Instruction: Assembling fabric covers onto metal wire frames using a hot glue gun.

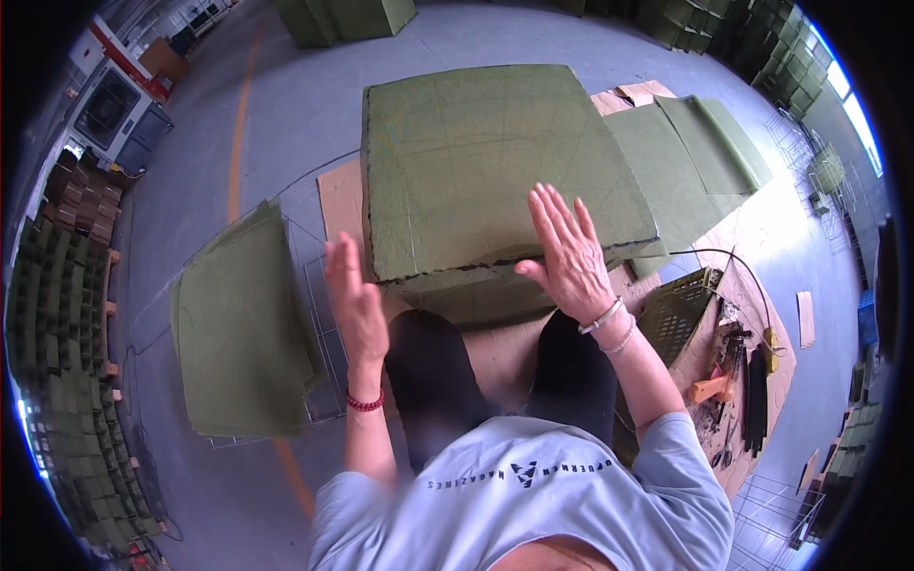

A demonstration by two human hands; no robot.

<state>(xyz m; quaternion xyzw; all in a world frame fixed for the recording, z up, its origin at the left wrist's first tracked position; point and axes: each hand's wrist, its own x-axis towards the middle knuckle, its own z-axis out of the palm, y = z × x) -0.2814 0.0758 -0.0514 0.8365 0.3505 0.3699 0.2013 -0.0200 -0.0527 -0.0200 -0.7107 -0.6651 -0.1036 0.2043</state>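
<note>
1. A thick, square olive-green fabric stack (495,171) occupies the centre of the scene, directly ahead of the seated person's knees. Its near edge shows a dark seam, with the layered side visible below it.
2. The stack rests on a brown cardboard sheet (335,202) spread over the grey floor (286,105).
3. Right hand (569,246): open, fingers extended and held together, palm down on the near right part of the stack's top face. Two thin bracelets sit at the wrist.
4. Left hand (354,297): open, fingers straight, set edge-on just beside the near left corner of the stack. Contact with the stack cannot be determined. A red bead bracelet sits at the wrist.
5. Left of the person, a pile of loose green fabric sheets (243,328) lies on a wire grid rack (322,314).
6. Far right, flat green fabric pieces (690,157) lie overlapping on cardboard.
7. Near right, a green mesh basket (678,309) stands tilted, with an orange-handled tool (709,388) and dark tools beside it.
8. Far left, a white machine with red trim (114,100) stands near stacked brown cartons (81,190). Rows of folded green goods (62,381) line the left edge.
9. More green blocks (343,19) stand at the far side
</note>
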